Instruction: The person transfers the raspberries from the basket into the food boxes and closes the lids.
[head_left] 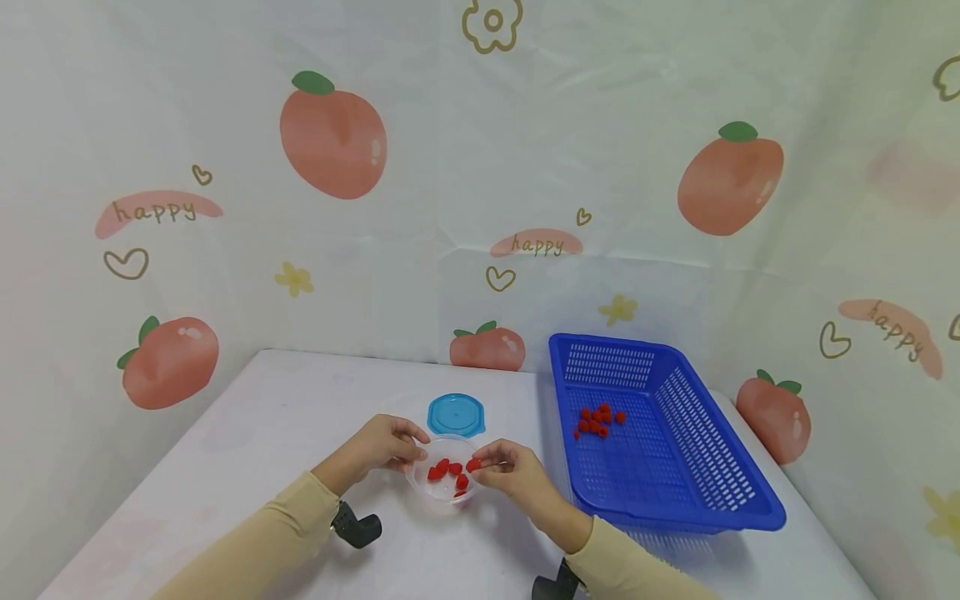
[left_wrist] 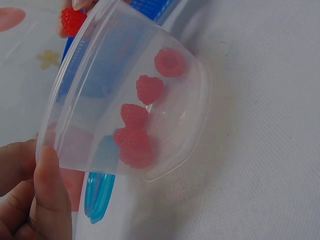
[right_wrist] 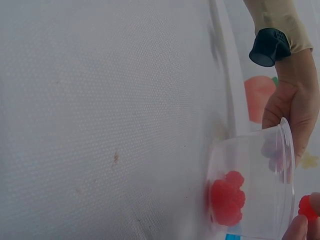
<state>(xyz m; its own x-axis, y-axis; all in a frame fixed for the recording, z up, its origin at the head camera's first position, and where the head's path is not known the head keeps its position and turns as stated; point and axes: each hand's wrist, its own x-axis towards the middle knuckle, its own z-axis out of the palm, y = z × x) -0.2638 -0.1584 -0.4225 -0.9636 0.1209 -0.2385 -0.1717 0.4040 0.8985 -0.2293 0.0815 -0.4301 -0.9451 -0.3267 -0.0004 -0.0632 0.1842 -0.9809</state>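
A clear round plastic container [head_left: 430, 493] sits on the white table with several red raspberries [head_left: 455, 469] on its bottom. My left hand [head_left: 385, 445] grips its left rim, thumb and fingers on either side of the wall in the left wrist view. Over the opposite rim, my right hand [head_left: 519, 477] pinches one raspberry [left_wrist: 73, 23] between thumb and fingertips. That raspberry appears just beyond the rim in the right wrist view. Directly behind the container lies a blue lid [head_left: 456, 413].
To the right stands a large blue plastic basket [head_left: 656, 471] with slotted walls. Several more raspberries [head_left: 597, 418] lie together in its left part. A fruit-printed cloth [head_left: 420, 192] hangs behind the table. Each wrist carries a black camera [head_left: 356, 527].
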